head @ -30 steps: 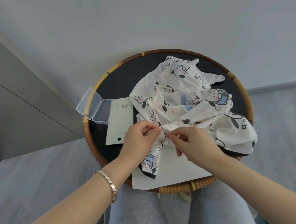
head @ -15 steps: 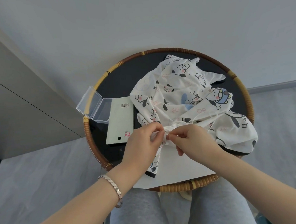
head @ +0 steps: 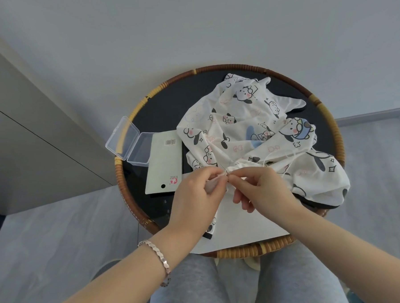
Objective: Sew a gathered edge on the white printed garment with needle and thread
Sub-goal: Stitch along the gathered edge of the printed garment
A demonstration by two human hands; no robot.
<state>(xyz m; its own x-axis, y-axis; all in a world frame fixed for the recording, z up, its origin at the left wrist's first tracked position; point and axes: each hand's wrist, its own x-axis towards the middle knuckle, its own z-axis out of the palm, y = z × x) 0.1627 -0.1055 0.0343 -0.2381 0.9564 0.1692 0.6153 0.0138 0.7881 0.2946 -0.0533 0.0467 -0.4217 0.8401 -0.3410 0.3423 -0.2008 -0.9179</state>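
Observation:
The white printed garment [head: 246,128], covered in cartoon dog faces, lies crumpled across the right half of a round table [head: 164,107]. Its near edge is bunched into tight gathers [head: 243,165]. My left hand [head: 196,195] grips that edge from the left, with cloth bunched under the fingers. My right hand [head: 261,187] pinches the gathered edge from the right, fingertips almost touching the left thumb. A thin needle [head: 223,168] pokes up between the two hands. White thread [head: 287,157] trails over the cloth to the right.
The table has a dark top and a woven rattan rim [head: 252,249]. A clear plastic box [head: 129,142] lies open at the left, beside a pale green card [head: 163,162]. A white sheet [head: 242,228] lies under the hands. My grey-trousered knees sit below the rim.
Both hands have drawn closer together on the edge, and the cloth between them has bunched into tighter gathers. The garment itself has hardly shifted.

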